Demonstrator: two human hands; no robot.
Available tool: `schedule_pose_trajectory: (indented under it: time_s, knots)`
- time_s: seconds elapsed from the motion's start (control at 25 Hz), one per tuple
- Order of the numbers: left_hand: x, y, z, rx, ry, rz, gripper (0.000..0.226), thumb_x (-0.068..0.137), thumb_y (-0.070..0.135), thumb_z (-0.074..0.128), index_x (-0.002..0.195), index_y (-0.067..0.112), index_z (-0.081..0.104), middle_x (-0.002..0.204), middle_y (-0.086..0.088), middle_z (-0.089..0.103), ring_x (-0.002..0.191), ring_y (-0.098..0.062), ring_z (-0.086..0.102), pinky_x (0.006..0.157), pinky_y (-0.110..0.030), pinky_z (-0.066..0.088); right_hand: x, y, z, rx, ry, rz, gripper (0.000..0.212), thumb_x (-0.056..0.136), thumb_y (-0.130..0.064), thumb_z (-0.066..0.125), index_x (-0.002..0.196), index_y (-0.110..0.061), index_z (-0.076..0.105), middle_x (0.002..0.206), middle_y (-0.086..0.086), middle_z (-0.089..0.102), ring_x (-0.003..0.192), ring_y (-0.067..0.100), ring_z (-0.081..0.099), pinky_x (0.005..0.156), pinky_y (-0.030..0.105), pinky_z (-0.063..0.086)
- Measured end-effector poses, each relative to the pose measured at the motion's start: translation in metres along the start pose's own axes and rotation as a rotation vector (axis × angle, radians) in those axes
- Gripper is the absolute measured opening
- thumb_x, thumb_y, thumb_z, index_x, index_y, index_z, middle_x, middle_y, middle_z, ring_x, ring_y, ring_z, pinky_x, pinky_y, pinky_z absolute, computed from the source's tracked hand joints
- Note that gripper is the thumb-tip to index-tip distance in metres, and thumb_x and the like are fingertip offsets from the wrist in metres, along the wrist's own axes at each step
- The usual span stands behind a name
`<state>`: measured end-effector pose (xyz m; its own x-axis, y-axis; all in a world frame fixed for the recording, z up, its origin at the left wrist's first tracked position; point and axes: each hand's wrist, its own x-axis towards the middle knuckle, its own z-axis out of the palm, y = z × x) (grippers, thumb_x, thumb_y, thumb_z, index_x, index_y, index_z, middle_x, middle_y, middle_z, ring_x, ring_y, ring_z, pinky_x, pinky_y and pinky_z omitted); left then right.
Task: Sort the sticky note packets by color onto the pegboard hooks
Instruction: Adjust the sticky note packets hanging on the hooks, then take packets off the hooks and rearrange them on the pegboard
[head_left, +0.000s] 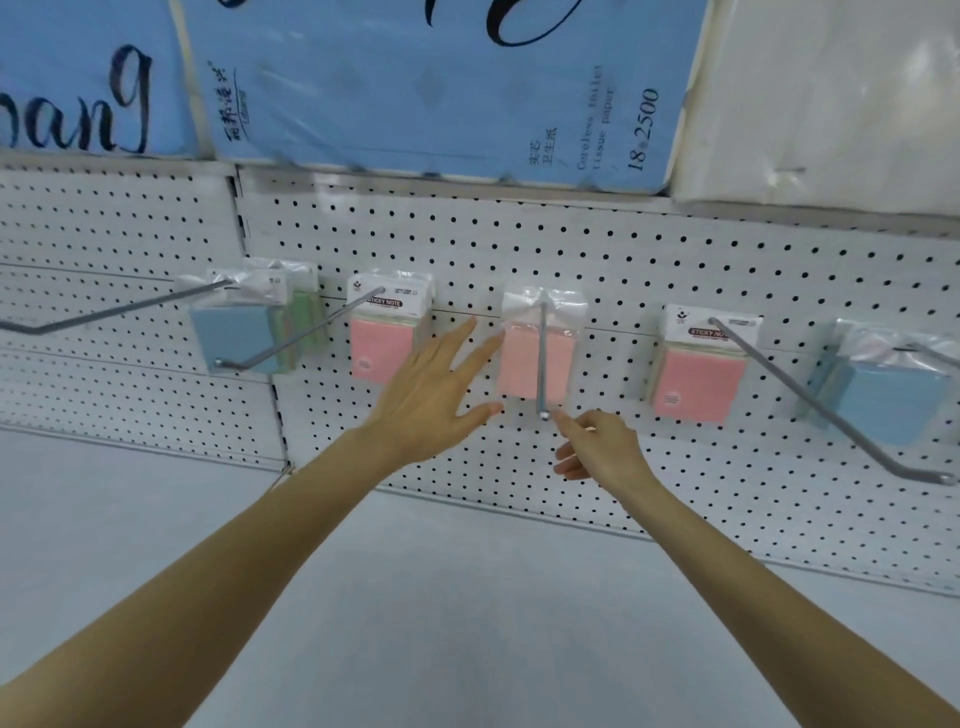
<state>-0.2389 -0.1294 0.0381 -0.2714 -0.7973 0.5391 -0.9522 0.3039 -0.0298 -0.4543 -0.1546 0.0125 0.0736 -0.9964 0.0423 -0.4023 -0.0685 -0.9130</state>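
Several sticky note packets hang on metal hooks across the white pegboard. From the left: a blue packet with a green one behind it, a pink packet, a pale pink packet on the centre hook, another pink packet, and a blue packet at far right. My left hand is spread with straight fingers, fingertips at the pale pink packet's left edge. My right hand has its index finger at the centre hook's tip, the other fingers curled, holding nothing.
Large blue tissue paper packs sit on the shelf above the pegboard, with a white pack to the right. A long hook sticks out at the right and another at the left. A grey shelf lies below.
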Motion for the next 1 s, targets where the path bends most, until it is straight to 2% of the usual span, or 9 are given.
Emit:
schedule_pose_trajectory:
  time_s: [0.12, 0.2, 0.32, 0.44, 0.52, 0.68, 0.88, 1.0]
  knots:
    - [-0.045, -0.004, -0.015, 0.076, 0.004, 0.004, 0.071, 0.088, 0.059, 0.032, 0.149, 0.027, 0.017, 0.155, -0.011, 0.021, 0.139, -0.028, 0.028, 0.11, -0.039, 0.025, -0.015, -0.004, 0.013, -0.177, -0.129, -0.143, 0.031, 0.093, -0.038, 0.052, 0.095, -0.009, 0.063, 0.093, 0.01, 0.069, 0.069, 0.019, 0.07, 0.074, 0.038, 0.059]
    - [-0.081, -0.018, -0.023, 0.098, 0.018, -0.072, 0.068, 0.09, 0.057, 0.035, 0.148, 0.025, 0.022, 0.154, -0.011, 0.024, 0.137, -0.028, 0.031, 0.109, -0.04, 0.027, -0.023, -0.013, 0.035, -0.234, -0.226, -0.21, 0.029, 0.093, -0.039, 0.052, 0.104, -0.013, 0.061, 0.1, 0.005, 0.068, 0.078, 0.019, 0.07, 0.078, 0.041, 0.058]
    - [-0.136, -0.051, -0.033, 0.12, -0.002, -0.197, 0.066, 0.091, 0.057, 0.035, 0.147, 0.024, 0.025, 0.153, -0.01, 0.028, 0.136, -0.028, 0.033, 0.109, -0.043, 0.03, -0.031, -0.027, 0.072, -0.208, -0.3, -0.239, 0.047, 0.091, -0.04, 0.056, 0.13, -0.015, 0.05, 0.12, 0.003, 0.06, 0.093, 0.023, 0.066, 0.083, 0.037, 0.054]
    - [-0.163, -0.099, -0.043, 0.143, -0.031, -0.273, 0.068, 0.089, 0.059, 0.031, 0.146, 0.02, 0.029, 0.151, -0.011, 0.031, 0.135, -0.029, 0.035, 0.109, -0.042, 0.03, -0.027, -0.04, 0.096, -0.145, -0.234, -0.25, 0.061, 0.089, -0.036, 0.061, 0.143, -0.018, 0.037, 0.14, 0.003, 0.048, 0.11, 0.021, 0.059, 0.09, 0.035, 0.048]
    - [-0.166, -0.136, -0.047, 0.124, 0.011, -0.314, 0.069, 0.09, 0.059, 0.031, 0.146, 0.019, 0.028, 0.151, -0.011, 0.031, 0.136, -0.028, 0.033, 0.109, -0.043, 0.03, -0.021, -0.049, 0.112, -0.095, -0.188, -0.255, 0.069, 0.088, -0.033, 0.063, 0.147, -0.019, 0.03, 0.145, 0.001, 0.041, 0.119, 0.018, 0.052, 0.086, 0.031, 0.045]
    - [-0.159, -0.196, -0.036, -0.092, 0.056, -0.424, 0.072, 0.092, 0.05, 0.044, 0.149, 0.017, 0.017, 0.155, -0.008, 0.023, 0.141, -0.023, 0.021, 0.113, -0.04, 0.022, -0.006, -0.06, 0.144, -0.011, -0.08, -0.251, 0.076, 0.087, -0.031, 0.066, 0.149, -0.023, 0.024, 0.15, -0.004, 0.035, 0.125, 0.013, 0.047, 0.092, 0.029, 0.04]
    - [-0.142, -0.225, -0.011, -0.389, 0.077, -0.448, 0.077, 0.091, 0.046, 0.05, 0.15, 0.019, 0.009, 0.153, -0.002, 0.024, 0.139, -0.017, 0.025, 0.11, -0.04, 0.031, 0.003, -0.059, 0.17, 0.026, 0.054, -0.211, 0.066, 0.086, -0.024, 0.067, 0.145, -0.021, 0.035, 0.142, -0.003, 0.044, 0.114, 0.008, 0.049, 0.086, 0.026, 0.042]
    - [-0.133, -0.223, -0.002, -0.563, 0.131, -0.461, 0.072, 0.09, 0.04, 0.055, 0.148, 0.021, 0.017, 0.143, -0.001, 0.032, 0.127, -0.012, 0.039, 0.1, -0.031, 0.037, 0.006, -0.061, 0.176, 0.046, 0.15, -0.202, 0.052, 0.085, -0.022, 0.069, 0.133, -0.018, 0.049, 0.129, -0.002, 0.054, 0.111, 0.012, 0.055, 0.09, 0.029, 0.045]
